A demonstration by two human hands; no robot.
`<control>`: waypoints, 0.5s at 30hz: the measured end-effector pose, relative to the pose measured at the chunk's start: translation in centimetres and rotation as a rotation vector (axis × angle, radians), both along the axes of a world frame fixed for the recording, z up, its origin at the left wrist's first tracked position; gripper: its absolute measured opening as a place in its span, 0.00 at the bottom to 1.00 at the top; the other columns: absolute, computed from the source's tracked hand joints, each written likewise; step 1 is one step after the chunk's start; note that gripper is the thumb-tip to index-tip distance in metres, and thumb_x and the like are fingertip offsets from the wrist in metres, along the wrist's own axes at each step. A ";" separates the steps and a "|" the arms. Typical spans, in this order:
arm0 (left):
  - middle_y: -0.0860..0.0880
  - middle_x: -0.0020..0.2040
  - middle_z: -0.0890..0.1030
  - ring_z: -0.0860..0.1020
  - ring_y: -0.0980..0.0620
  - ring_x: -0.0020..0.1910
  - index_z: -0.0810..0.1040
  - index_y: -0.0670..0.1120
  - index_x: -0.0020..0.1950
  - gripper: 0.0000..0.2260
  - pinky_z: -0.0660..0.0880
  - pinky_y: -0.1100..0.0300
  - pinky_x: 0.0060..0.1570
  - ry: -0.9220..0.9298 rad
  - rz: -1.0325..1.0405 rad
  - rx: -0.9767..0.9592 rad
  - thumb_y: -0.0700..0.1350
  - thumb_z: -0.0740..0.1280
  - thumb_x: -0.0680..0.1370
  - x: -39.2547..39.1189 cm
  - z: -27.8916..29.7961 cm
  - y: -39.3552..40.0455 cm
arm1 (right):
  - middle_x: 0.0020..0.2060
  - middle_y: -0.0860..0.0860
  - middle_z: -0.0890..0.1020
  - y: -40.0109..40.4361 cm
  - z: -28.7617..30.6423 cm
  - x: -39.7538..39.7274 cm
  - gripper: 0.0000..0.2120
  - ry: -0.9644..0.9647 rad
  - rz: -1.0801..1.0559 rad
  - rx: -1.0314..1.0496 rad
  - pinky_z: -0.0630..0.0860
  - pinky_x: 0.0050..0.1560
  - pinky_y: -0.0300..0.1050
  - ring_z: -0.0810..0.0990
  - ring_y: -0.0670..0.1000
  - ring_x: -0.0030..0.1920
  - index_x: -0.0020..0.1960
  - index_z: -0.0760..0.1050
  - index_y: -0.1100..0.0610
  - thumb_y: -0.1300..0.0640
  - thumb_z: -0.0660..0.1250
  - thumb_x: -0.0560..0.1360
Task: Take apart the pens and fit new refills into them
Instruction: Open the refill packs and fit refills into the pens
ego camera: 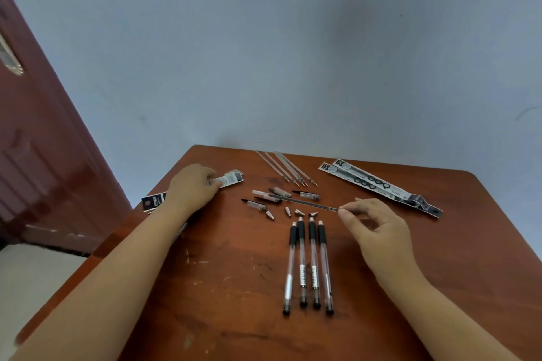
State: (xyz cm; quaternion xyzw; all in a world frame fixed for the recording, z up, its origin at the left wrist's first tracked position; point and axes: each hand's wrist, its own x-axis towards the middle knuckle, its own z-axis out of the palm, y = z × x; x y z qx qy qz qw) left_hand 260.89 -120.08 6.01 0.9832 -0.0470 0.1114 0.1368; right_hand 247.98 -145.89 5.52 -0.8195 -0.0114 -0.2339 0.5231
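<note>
Several clear pen barrels (308, 264) with black grips lie side by side in the middle of the brown table (440, 272), with no tips on them. Small metal tip cones (299, 212) and pen caps (306, 194) lie scattered just beyond them. Several emptied clear refills (286, 168) lie in a row at the far edge. My right hand (372, 228) pinches the tip end of a dark refill (305, 202) that stretches left across the caps. My left hand (192, 186) rests on a refill packet (230, 179) at the far left.
Opened refill packets (378, 186) lie at the far right of the table. Another packet (154, 201) pokes out under my left wrist at the table's left edge. A red-brown door (44, 170) stands to the left and a grey wall behind.
</note>
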 end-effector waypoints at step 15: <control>0.49 0.41 0.82 0.76 0.56 0.44 0.83 0.45 0.47 0.08 0.73 0.61 0.45 -0.242 -0.470 -0.350 0.46 0.68 0.71 -11.7 1.1 -10.6 | 0.35 0.44 0.78 0.3 0.1 -1.3 0.15 -0.014 0.155 -0.034 0.72 0.41 0.30 0.75 0.40 0.41 0.33 0.75 0.45 0.64 0.69 0.68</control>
